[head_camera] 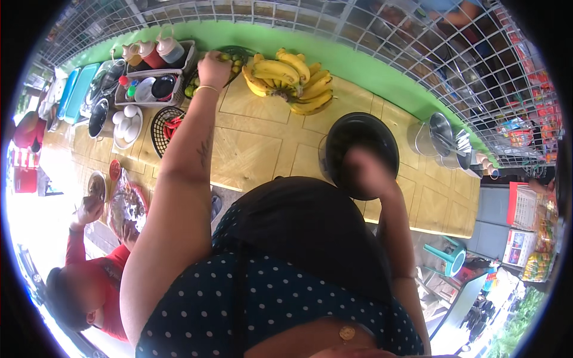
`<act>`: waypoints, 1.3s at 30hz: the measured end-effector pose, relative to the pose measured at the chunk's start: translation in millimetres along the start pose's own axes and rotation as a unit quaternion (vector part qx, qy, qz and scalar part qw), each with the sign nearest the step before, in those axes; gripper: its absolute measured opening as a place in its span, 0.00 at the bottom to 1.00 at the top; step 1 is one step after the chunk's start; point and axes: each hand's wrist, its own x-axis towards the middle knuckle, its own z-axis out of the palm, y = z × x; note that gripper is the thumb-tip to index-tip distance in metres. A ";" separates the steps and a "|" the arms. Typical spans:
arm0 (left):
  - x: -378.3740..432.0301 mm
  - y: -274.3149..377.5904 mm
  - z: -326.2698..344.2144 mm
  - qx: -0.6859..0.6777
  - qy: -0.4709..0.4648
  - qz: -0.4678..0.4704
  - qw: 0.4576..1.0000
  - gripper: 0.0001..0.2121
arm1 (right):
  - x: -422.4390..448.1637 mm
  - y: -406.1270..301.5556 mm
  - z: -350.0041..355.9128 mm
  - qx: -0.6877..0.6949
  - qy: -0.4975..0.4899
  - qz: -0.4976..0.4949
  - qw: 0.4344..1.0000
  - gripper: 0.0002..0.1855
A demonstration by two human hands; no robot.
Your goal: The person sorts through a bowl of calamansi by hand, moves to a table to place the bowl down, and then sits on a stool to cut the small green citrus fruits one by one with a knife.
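Note:
My left hand (214, 70) reaches over a dark woven basket (244, 53) of small green citrus fruits (190, 91) at the back of the table, its fingers down among them; whether it grips one is hidden. My right hand (365, 170), blurred, is inside the mouth of a black bucket (389, 134) near the table's front edge. Whatever lies in the dark bucket is not clear, nor is what the fingers do. Between the hands, a large bunch of yellow bananas (286, 78) lies against the green wall. A black basket of red chili peppers (172, 127) is partly behind my left forearm.
Left of my arm are a plate of eggs (128, 126), a grey plastic caddy (179, 87) and squeeze bottles (152, 53). Metal containers (423, 138) with utensils stand at right. A person in red (100, 286) sits at lower left, with a bowl (97, 184). Wire mesh (313, 15) rises behind.

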 end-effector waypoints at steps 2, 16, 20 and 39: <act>23.9 -5.0 2.8 0.064 -0.015 0.024 0.998 0.19 | -1.0 -11.8 -2.8 0.006 0.026 -0.007 1.000 0.19; -24.5 95.0 -16.0 -0.053 -0.044 0.155 0.986 0.15 | -21.3 -14.4 -23.2 0.671 0.144 -0.001 0.728 0.19; -139.6 175.7 -52.4 -0.293 -0.330 0.211 0.872 0.16 | -12.8 -19.8 -18.7 0.669 0.149 -0.002 0.728 0.19; -208.0 198.4 -65.2 -0.410 -0.394 0.217 0.793 0.23 | -14.5 -53.1 -6.0 0.628 0.083 0.013 0.774 0.21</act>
